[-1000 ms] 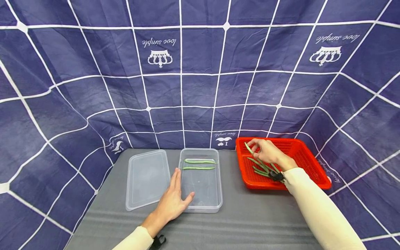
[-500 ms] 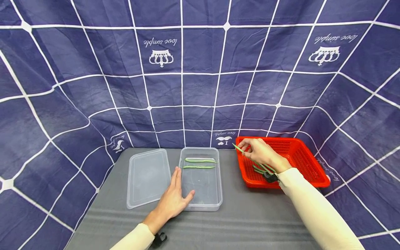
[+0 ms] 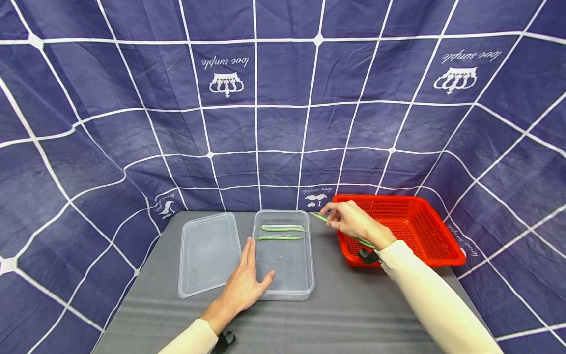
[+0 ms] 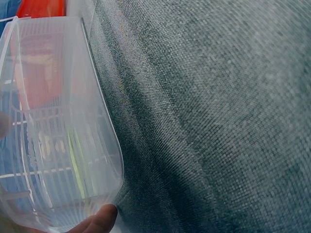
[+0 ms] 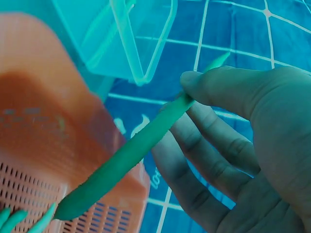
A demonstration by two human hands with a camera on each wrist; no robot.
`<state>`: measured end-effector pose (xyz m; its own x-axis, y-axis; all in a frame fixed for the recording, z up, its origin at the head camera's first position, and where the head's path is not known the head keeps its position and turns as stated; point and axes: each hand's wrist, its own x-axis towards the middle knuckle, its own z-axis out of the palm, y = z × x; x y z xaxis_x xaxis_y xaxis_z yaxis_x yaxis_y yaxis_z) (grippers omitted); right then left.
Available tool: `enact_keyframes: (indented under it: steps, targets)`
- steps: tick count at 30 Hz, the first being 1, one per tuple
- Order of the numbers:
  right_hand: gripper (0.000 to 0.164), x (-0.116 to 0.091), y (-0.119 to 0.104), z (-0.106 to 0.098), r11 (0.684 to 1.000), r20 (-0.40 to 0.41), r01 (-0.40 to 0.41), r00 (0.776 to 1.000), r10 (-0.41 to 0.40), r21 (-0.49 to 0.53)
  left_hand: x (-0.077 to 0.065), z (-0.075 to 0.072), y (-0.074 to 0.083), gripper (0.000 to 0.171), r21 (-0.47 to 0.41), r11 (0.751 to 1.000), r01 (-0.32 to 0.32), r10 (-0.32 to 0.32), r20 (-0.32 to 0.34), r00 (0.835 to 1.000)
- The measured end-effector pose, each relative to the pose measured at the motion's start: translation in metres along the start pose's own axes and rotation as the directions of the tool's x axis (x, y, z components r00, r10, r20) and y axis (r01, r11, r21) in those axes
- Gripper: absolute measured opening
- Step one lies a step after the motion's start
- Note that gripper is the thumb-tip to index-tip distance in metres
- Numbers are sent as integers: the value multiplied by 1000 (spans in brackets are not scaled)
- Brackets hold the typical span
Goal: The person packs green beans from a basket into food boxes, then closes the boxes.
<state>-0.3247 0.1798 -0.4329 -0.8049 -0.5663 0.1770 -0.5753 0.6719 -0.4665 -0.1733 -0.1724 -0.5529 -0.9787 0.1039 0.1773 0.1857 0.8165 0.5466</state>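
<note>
Between thumb and fingers, my right hand [image 3: 353, 222] pinches a green bean [image 5: 131, 158] near one end, above the left side of the red basket [image 3: 400, 201]. The bean's tip points toward the clear plastic container [image 3: 285, 268]. Two more green beans [image 3: 282, 238] lie side by side across the far part of that container. My left hand [image 3: 244, 285] rests with straight fingers along the container's left wall, thumb over its near left corner. Several green beans [image 5: 14, 221] lie in the basket, mostly hidden behind the right hand in the head view.
A clear flat lid [image 3: 209, 254] lies on the grey tabletop [image 3: 327, 314], left of the container. A blue cloth with white lines [image 3: 283, 128] hangs behind and at both sides. The basket stands at the right, apart from the container.
My right hand has moved left with the pinched green bean, from over the basket's beans to its left rim, toward the container. The left hand has stayed at the container.
</note>
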Motion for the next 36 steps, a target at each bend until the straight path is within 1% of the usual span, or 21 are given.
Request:
enact_keyframes:
  steps: [5, 13, 19, 26, 36]
  targets:
    - [29, 7, -7, 10, 1000, 17, 21, 1000, -21, 15, -1, -1, 0, 112, -10, 1000, 12, -12, 10, 1000]
    - [29, 20, -19, 24, 997, 5, 72, 997, -73, 37, -1, 0, -2, 113, -9, 1000, 15, -15, 6, 1000]
    - [24, 32, -30, 36, 993, -6, 113, 994, -113, 47, -1, 1, -2, 112, -11, 1000, 22, -22, 4, 1000]
    - [22, 46, -43, 47, 991, 11, 127, 992, -127, 29, -1, 2, -3, 111, -10, 1000, 10, -10, -16, 1000]
    - [21, 66, -56, 68, 985, 32, 171, 985, -172, 31, 2, 3, -2, 113, -13, 1000, 17, -17, -8, 1000]
